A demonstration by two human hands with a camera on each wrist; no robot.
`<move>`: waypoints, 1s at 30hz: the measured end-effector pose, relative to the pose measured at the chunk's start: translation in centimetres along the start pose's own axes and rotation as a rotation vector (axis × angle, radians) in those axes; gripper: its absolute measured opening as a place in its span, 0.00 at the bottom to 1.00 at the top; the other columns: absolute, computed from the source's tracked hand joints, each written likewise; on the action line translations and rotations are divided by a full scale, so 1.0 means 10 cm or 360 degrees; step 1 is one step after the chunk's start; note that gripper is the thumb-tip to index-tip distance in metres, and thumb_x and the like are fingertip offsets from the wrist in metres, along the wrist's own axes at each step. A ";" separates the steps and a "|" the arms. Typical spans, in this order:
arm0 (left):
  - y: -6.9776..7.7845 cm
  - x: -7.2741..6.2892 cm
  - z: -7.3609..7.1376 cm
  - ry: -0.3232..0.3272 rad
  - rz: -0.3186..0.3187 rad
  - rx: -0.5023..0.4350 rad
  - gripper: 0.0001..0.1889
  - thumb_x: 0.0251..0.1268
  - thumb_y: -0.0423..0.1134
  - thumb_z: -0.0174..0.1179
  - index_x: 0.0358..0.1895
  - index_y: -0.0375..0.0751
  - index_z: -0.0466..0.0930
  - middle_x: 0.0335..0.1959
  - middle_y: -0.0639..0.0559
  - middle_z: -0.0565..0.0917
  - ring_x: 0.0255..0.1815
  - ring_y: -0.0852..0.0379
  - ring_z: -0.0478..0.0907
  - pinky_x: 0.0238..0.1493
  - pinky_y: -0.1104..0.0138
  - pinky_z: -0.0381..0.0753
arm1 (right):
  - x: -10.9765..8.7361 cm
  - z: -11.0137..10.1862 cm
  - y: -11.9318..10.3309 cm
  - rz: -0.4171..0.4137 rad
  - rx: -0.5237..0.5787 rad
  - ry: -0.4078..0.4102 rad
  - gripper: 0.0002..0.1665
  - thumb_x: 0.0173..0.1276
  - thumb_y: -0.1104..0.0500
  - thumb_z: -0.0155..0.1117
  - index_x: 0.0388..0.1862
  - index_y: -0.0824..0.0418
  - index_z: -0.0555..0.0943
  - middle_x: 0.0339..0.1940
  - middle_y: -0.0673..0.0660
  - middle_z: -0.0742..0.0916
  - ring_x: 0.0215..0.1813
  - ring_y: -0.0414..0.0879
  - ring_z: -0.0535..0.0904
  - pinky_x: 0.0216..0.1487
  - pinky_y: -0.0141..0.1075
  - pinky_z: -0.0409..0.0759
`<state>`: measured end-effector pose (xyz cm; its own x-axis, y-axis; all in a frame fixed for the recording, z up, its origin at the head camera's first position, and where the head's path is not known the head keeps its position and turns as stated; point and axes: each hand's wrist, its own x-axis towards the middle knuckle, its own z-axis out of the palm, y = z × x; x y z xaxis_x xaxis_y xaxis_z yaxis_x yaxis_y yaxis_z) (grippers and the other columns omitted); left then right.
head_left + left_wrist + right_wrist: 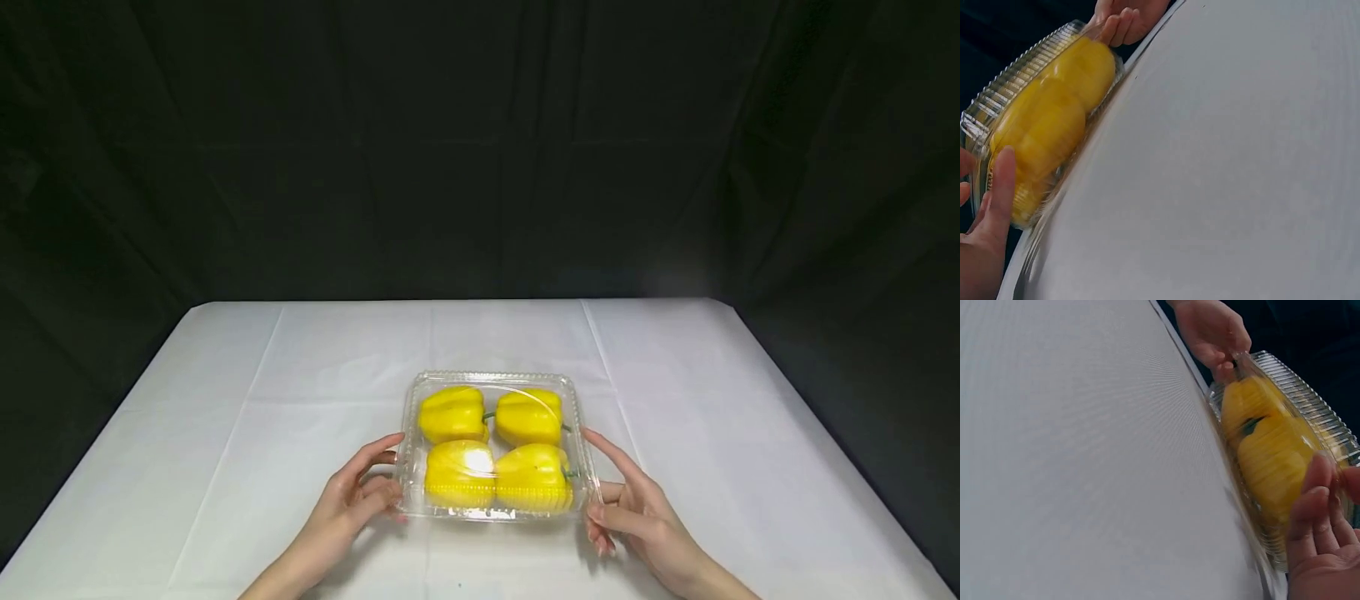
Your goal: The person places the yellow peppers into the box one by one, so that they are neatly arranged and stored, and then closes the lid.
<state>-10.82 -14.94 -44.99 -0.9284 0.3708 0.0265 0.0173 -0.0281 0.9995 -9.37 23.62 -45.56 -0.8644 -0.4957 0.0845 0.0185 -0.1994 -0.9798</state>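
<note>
A clear plastic clamshell container (pixel 487 515) with a ridged rim holds several yellow bell peppers (pixel 453 414), some showing green stems. My left hand (pixel 347 500) grips its left edge, with the index finger along the side and the thumb lower near the front corner. On the opposite edge, my right hand (pixel 643 518) pinches the front right corner between thumb and fingers. Both wrist views show the container (pixel 1029 59) from the side, the lid appearing closed over the peppers (pixel 1275 459). Whether its base touches the table cannot be told.
A white cloth with fold creases covers the table (pixel 300 358). Black curtains (pixel 480 167) hang behind it and along both sides. The container is near the table's front edge, at the middle.
</note>
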 end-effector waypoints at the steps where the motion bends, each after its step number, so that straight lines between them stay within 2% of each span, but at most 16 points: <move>1: -0.02 0.00 0.02 -0.0003 0.0005 -0.0017 0.29 0.73 0.31 0.56 0.75 0.41 0.61 0.64 0.35 0.64 0.40 0.58 0.83 0.43 0.60 0.88 | -0.01 0.00 0.00 -0.0011 0.0012 0.0014 0.46 0.73 0.74 0.48 0.83 0.53 0.44 0.29 0.54 0.86 0.29 0.39 0.81 0.27 0.34 0.82; 8: -0.16 0.06 0.14 -0.0011 0.0113 -0.0146 0.27 0.75 0.31 0.55 0.73 0.35 0.62 0.65 0.36 0.66 0.37 0.58 0.85 0.42 0.59 0.89 | -0.09 -0.07 0.03 -0.0003 0.0087 0.0126 0.42 0.75 0.74 0.47 0.82 0.51 0.49 0.30 0.52 0.86 0.28 0.39 0.81 0.27 0.29 0.81; 14: -0.19 0.07 0.14 0.0060 0.0074 -0.0153 0.25 0.74 0.32 0.57 0.70 0.35 0.65 0.63 0.40 0.70 0.42 0.58 0.84 0.43 0.58 0.89 | -0.13 -0.06 0.13 -0.0046 0.0094 0.0168 0.42 0.76 0.73 0.44 0.83 0.53 0.45 0.31 0.50 0.85 0.32 0.40 0.82 0.31 0.34 0.84; 18: -0.19 0.06 0.11 0.0082 0.0059 -0.0147 0.23 0.74 0.33 0.57 0.68 0.33 0.67 0.64 0.41 0.71 0.41 0.59 0.83 0.43 0.59 0.89 | -0.14 -0.06 0.16 -0.0089 -0.0001 0.0248 0.39 0.78 0.71 0.41 0.83 0.54 0.45 0.28 0.49 0.83 0.29 0.40 0.80 0.25 0.37 0.79; 22: -0.18 0.05 0.11 0.0082 0.0062 -0.0142 0.22 0.74 0.33 0.56 0.68 0.33 0.67 0.65 0.40 0.70 0.39 0.60 0.83 0.43 0.60 0.88 | -0.13 -0.08 0.15 -0.0155 -0.0076 0.0371 0.34 0.80 0.69 0.39 0.81 0.59 0.50 0.25 0.47 0.78 0.26 0.41 0.74 0.21 0.41 0.73; 25: -0.19 0.03 0.12 0.0106 0.0062 -0.0126 0.22 0.74 0.32 0.56 0.68 0.34 0.68 0.65 0.37 0.70 0.40 0.59 0.83 0.43 0.58 0.88 | -0.12 -0.07 0.14 -0.0156 -0.0126 0.0483 0.30 0.81 0.67 0.39 0.79 0.62 0.54 0.25 0.48 0.77 0.24 0.43 0.72 0.20 0.41 0.72; 28: -0.18 0.02 0.12 0.0208 0.0078 -0.0023 0.20 0.75 0.32 0.55 0.67 0.36 0.69 0.62 0.37 0.72 0.39 0.58 0.83 0.42 0.58 0.88 | -0.09 -0.04 0.12 -0.0090 -0.0222 0.0649 0.27 0.81 0.65 0.42 0.77 0.64 0.58 0.25 0.49 0.78 0.24 0.44 0.72 0.22 0.39 0.74; 30: -0.18 0.01 0.11 0.0332 0.0113 0.0138 0.19 0.76 0.33 0.54 0.66 0.38 0.71 0.60 0.38 0.75 0.38 0.57 0.83 0.42 0.60 0.88 | -0.05 -0.02 0.09 -0.0025 -0.0370 0.0784 0.26 0.82 0.62 0.45 0.75 0.65 0.60 0.27 0.50 0.79 0.26 0.43 0.74 0.25 0.36 0.78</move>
<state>-10.59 -13.84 -46.74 -0.9801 0.1708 0.1009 0.1086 0.0358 0.9934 -9.01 23.91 -46.49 -0.9978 -0.0283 0.0594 -0.0598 0.0163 -0.9981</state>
